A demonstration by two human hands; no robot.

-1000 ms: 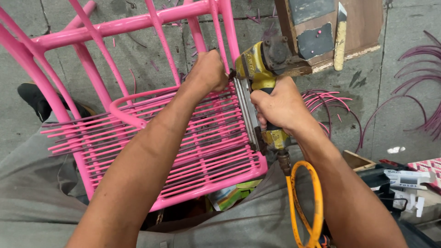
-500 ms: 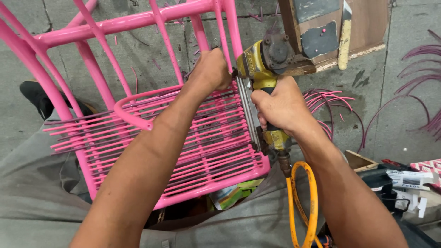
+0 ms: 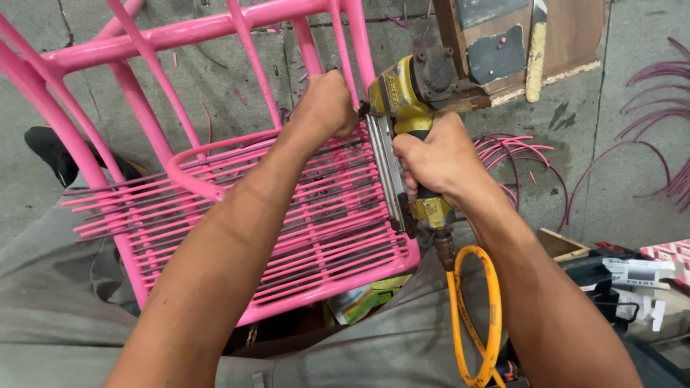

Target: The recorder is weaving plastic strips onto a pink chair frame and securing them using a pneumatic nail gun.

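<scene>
The floor (image 3: 618, 151) is grey concrete, with cracks and some dark stains. At the far side, right of the middle, a flat wooden board (image 3: 517, 43) lies on it, with dark patches on its face and a pale yellowish stick (image 3: 535, 50) across its right part. Loose pink and purple cords (image 3: 517, 154) curl on the floor right of the middle, and more purple cords (image 3: 665, 129) spread at the right edge. Short pink cut pieces (image 3: 208, 118) are scattered at the far side, left of the middle. At the left, a black shoe (image 3: 54, 154) rests on the concrete. Near the right, a small wooden box (image 3: 560, 244) stands beside printed paper packages (image 3: 636, 276).
</scene>
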